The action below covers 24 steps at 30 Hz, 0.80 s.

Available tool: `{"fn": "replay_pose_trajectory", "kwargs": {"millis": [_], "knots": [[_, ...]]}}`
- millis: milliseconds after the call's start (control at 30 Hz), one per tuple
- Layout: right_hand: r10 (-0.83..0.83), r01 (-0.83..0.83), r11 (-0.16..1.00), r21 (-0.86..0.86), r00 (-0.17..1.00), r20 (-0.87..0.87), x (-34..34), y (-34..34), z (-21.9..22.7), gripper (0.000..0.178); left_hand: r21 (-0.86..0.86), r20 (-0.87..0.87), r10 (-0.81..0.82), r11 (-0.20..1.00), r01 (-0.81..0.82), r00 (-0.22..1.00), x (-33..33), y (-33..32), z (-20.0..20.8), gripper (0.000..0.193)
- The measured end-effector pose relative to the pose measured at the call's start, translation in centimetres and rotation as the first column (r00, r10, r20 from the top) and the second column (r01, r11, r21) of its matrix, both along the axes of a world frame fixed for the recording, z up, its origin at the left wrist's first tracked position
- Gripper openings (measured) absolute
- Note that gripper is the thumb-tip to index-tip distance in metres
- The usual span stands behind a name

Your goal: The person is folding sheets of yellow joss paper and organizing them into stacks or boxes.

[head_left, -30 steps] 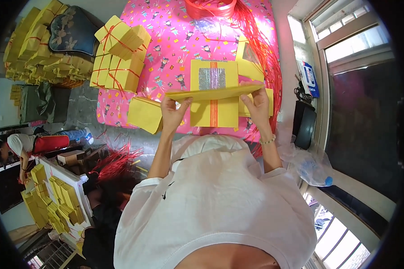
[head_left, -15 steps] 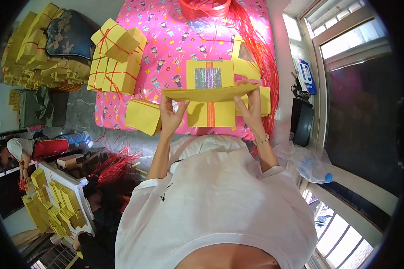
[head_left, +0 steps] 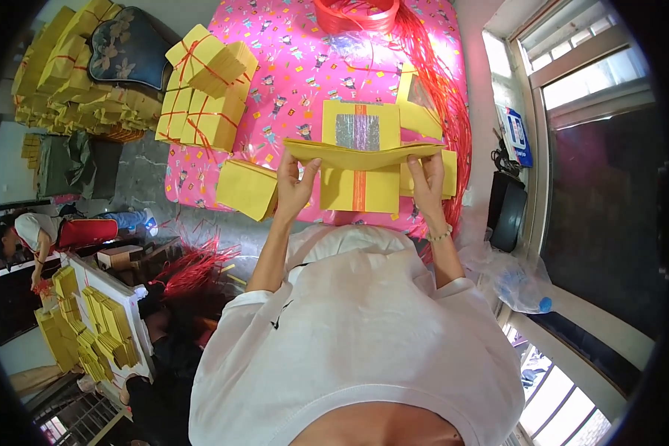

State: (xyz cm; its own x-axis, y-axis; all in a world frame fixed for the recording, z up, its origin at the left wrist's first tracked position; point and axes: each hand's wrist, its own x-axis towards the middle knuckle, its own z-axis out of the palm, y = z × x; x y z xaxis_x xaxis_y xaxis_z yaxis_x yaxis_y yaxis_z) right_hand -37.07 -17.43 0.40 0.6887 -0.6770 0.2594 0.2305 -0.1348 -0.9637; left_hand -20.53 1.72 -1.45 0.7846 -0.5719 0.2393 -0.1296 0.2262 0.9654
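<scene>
Between my two hands is a thin stack of yellow paper sheets point(head_left: 364, 157), raised above the table and seen nearly edge-on. My left hand point(head_left: 297, 189) is closed on its left end, thumb on the near side. My right hand point(head_left: 428, 189) grips the right end the same way. Below lies a yellow paper pile point(head_left: 340, 195) with a silver square point(head_left: 357, 131) and an orange-red strip point(head_left: 360, 195) down its middle. Left of it sits another yellow stack point(head_left: 245, 189). More yellow sheets point(head_left: 420, 111) lie to the right, partly behind my right hand.
The table has a pink patterned cover point(head_left: 290, 82). Tied yellow bundles point(head_left: 208, 119) stand at its left, red plastic strands point(head_left: 450, 97) run down its right, and a red ring point(head_left: 357, 16) lies at the far edge. At the left, a person point(head_left: 41, 234) works by a white table point(head_left: 137, 327).
The view has shifted, so the scene sits slightly further right. The held stack has tilted a little, showing more of its near face and separate sheet edges. Both hands keep their grip.
</scene>
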Motion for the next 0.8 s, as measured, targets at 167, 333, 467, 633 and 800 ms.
{"fn": "replay_pose_trajectory", "kwargs": {"millis": [167, 333, 467, 633, 800], "knots": [[0.017, -0.017, 1.0, 0.004, 0.999, 0.027, 0.4, -0.7, 0.8, 0.024, -0.007, 0.007, -0.024, 1.0, 0.024, 1.0, 0.4, -0.2, 0.6, 0.018], [0.05, -0.046, 0.996, -0.076, 0.997, 0.064, 0.5, -1.0, 0.3, 0.027, -0.046, 0.07, -0.022, 0.999, 0.025, 0.997, 0.6, -0.7, -0.5, 0.017], [0.007, -0.007, 1.0, 0.001, 0.996, 0.089, 0.6, -0.5, 0.6, 0.028, -0.03, 0.096, -0.021, 0.999, 0.024, 0.995, 0.4, -0.7, -0.3, 0.016], [0.042, -0.038, 0.998, -0.05, 0.997, 0.068, 0.4, -1.3, -0.7, 0.031, -0.004, 0.022, -0.045, 0.999, 0.045, 0.999, 0.7, -0.1, -0.8, 0.018], [0.175, -0.172, 0.96, 0.22, 0.985, 0.007, 0.9, -1.2, 2.9, 0.039, -0.035, -0.16, -0.174, 0.985, 0.17, 0.972, 1.1, -0.4, 3.1, 0.03]]}}
